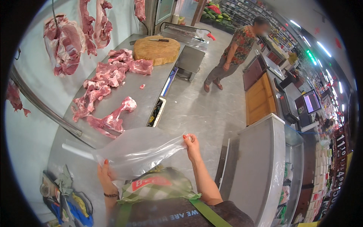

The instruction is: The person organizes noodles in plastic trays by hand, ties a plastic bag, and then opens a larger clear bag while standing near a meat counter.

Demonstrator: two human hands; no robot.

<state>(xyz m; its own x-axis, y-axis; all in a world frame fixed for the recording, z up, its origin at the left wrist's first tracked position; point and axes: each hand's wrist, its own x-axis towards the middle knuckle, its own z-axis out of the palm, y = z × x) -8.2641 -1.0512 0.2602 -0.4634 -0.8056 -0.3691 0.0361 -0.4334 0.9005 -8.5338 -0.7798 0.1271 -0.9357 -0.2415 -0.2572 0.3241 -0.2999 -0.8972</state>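
Note:
A clear plastic bag [136, 150] is stretched between my two hands in front of the green checked apron [158, 187]. Its left edge is gripped by my left hand [106, 176], beside a white roll [78, 151] that lies at the steel counter. My right hand [191, 143] pinches the bag's other end between thumb and fingers. Beyond the bag, a meaty bone [113, 117] rests on the counter [139, 99]. Several pieces of raw meat [110, 71] lie farther along it, reaching a round wooden chopping block [156, 51] with a knife [160, 40] on top.
Large raw cuts [66, 45] hang along the left wall, near a curved metal rail [42, 99]. A person [239, 45] stands in the aisle ahead. A white cabinet [255, 161] is close on my right. Tools and cloths [66, 195] lie at lower left.

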